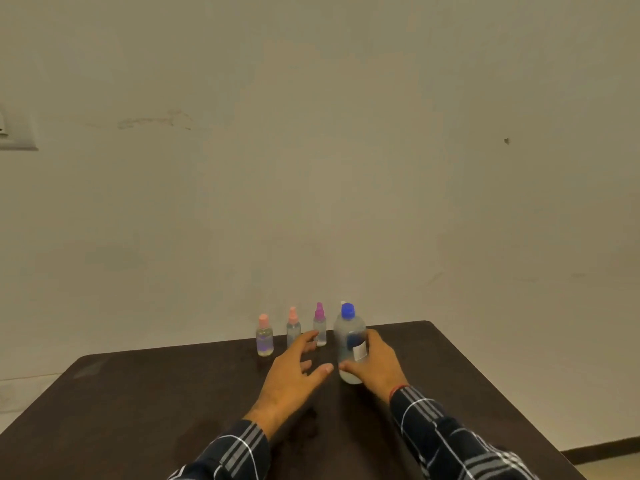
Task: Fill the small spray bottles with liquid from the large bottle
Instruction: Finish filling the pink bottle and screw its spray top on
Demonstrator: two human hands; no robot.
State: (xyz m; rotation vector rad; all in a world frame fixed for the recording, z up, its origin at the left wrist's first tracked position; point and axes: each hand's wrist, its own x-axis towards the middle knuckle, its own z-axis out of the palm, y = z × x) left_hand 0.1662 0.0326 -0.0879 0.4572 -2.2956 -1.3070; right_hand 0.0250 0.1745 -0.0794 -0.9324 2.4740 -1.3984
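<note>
Dark checked sleeves (443,438) with pale stripes come in from the bottom edge, one on each arm, above a dark brown desk (138,410). A thin red thread (398,389) circles the right wrist.

Further in, we see the left grip (291,372), a bare hand, slack and spread palm down over the desk, holding nothing. Its fingertips reach toward the row of small bottles, and we cannot tell whether they touch any.

Just to its right, the right grip (379,365) is wrapped round the lower body of the large bottle (346,327), thumb in front and fingers round the far side. This bottle is clear plastic, upright, with a blue cap (347,310) and a small label. We cannot tell whether its base rests on the desk.

Beyond the hands, near the desk's far edge, three small spray bottles stand upright in a row to the left of the large one. They are the left pink-capped bottle (265,337), the middle pink-capped bottle (293,329) and the magenta-capped bottle (320,327), which is nearest the large bottle.

Behind everything rises a plain beige wall (311,168), with a pale switch plate (17,129) at its far left.
</note>
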